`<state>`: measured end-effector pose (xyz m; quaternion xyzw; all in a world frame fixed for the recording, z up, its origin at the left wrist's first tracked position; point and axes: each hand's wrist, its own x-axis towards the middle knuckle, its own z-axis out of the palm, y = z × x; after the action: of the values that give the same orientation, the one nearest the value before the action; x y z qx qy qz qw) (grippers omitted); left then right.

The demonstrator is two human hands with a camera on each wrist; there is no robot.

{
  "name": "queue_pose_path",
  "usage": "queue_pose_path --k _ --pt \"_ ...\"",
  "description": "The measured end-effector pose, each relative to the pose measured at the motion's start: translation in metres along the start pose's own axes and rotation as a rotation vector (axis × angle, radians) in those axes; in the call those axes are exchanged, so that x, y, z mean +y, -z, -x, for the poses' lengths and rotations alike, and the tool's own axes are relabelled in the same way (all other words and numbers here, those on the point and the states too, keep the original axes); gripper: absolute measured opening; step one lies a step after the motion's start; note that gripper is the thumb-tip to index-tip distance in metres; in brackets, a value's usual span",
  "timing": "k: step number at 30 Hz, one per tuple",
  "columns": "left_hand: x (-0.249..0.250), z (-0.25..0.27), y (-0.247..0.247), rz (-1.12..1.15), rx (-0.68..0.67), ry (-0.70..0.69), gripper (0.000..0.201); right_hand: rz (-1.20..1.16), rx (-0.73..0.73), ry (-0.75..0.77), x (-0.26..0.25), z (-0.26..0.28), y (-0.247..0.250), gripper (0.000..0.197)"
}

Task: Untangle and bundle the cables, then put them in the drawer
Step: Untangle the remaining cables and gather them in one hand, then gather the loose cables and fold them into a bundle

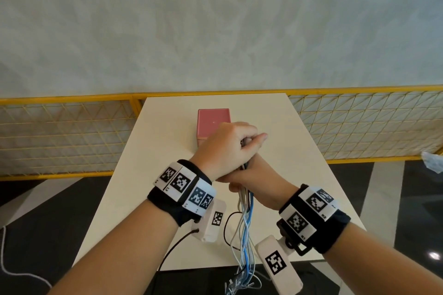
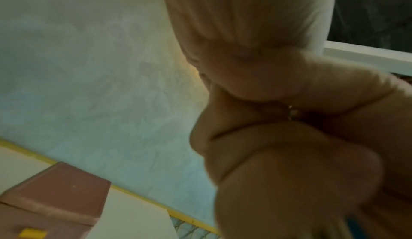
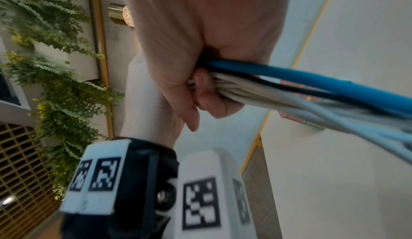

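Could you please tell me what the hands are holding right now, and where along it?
Both the left hand and the right hand grip the cables near their upper end; the rest hangs loose.

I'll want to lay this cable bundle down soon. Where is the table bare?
Bare patches on the table: right of the pink box out to the right edge, and left of it. The near middle is crowded: both hands hold the cables, which trail over the near edge.

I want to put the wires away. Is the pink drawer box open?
Shut: the pink drawer box shows no drawer pulled out.
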<state>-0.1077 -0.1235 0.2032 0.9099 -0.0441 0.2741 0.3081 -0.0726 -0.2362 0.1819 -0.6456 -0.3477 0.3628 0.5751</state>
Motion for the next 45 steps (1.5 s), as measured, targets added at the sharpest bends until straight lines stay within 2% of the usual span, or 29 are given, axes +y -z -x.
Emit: queue_pose_path --k 3,5,7,8,9,10,12,14,16,19,20,23,25,29,31,34,35,36,38,40,42,45 --pt "-0.007 -0.007 0.01 0.097 0.159 0.153 0.047 0.105 -0.028 -0.097 0.011 0.004 0.0 0.05" --pt "-0.013 -0.009 0.018 0.083 0.19 0.252 0.046 0.155 -0.002 -0.164 0.015 0.006 0.005 0.055" --pt "-0.021 -0.006 0.021 -0.149 0.164 0.252 0.035 0.158 0.045 -0.207 0.016 0.005 0.011 0.055" --pt "-0.023 -0.004 0.022 -0.315 0.184 0.193 0.029 0.16 0.063 -0.223 0.016 0.004 0.013 0.055" --pt "-0.022 -0.001 0.023 -0.412 0.213 0.074 0.026 0.16 0.071 -0.239 0.016 0.003 0.014 0.055" --pt "-0.018 0.001 0.02 -0.41 0.202 -0.073 0.025 0.163 0.068 -0.252 0.016 0.002 0.015 0.054" --pt "-0.007 0.008 0.007 -0.258 0.036 -0.331 0.024 0.214 0.037 -0.254 0.016 0.002 0.014 0.047" --pt "-0.002 0.017 -0.009 -0.166 -0.16 -0.368 0.03 0.272 -0.007 -0.242 0.013 0.003 0.013 0.038" --pt "-0.009 0.024 -0.02 -0.155 -0.23 -0.238 0.043 0.282 -0.033 -0.232 0.008 0.003 0.014 0.035" --pt "-0.026 0.026 -0.019 -0.297 -0.176 -0.009 0.074 0.214 -0.036 -0.214 0.003 0.001 0.021 0.039" --pt "-0.029 0.026 -0.018 -0.32 -0.132 0.018 0.072 0.208 -0.037 -0.214 0.003 0.002 0.023 0.042" --pt "-0.029 0.02 -0.009 -0.298 0.004 0.039 0.037 0.185 -0.042 -0.18 0.004 0.003 0.027 0.047" --pt "-0.031 0.014 0.0 -0.241 0.121 0.108 0.023 0.18 -0.036 -0.139 0.004 0.005 0.03 0.047" --pt "-0.047 0.009 0.019 -0.165 0.332 0.266 0.02 0.007 -0.084 -0.149 0.013 0.012 0.037 0.043" --pt "-0.06 0.009 0.024 -0.142 0.359 0.354 0.018 -0.04 -0.103 -0.189 0.021 0.015 0.042 0.041" --pt "-0.072 0.012 0.024 -0.258 0.158 0.507 0.024 0.002 -0.051 -0.225 0.027 0.014 0.044 0.039" --pt "-0.072 0.013 0.023 -0.308 0.105 0.519 0.026 0.031 -0.028 -0.227 0.027 0.012 0.042 0.038" --pt "-0.069 0.015 0.02 -0.333 0.086 0.475 0.026 0.072 -0.013 -0.222 0.025 0.009 0.04 0.037" --pt "-0.054 0.016 0.009 -0.274 0.069 0.24 0.027 0.188 -0.016 -0.194 0.02 0.002 0.033 0.034" --pt "-0.033 0.018 -0.006 -0.177 -0.065 0.08 0.03 0.316 -0.051 -0.13 0.012 -0.004 0.025 0.033" --pt "-0.024 0.021 -0.015 -0.12 -0.19 0.137 0.039 0.398 -0.083 -0.062 0.001 -0.008 0.022 0.034" --pt "-0.031 0.023 -0.011 -0.046 -0.126 0.205 0.049 0.419 -0.113 -0.078 -0.009 -0.012 0.029 0.028"
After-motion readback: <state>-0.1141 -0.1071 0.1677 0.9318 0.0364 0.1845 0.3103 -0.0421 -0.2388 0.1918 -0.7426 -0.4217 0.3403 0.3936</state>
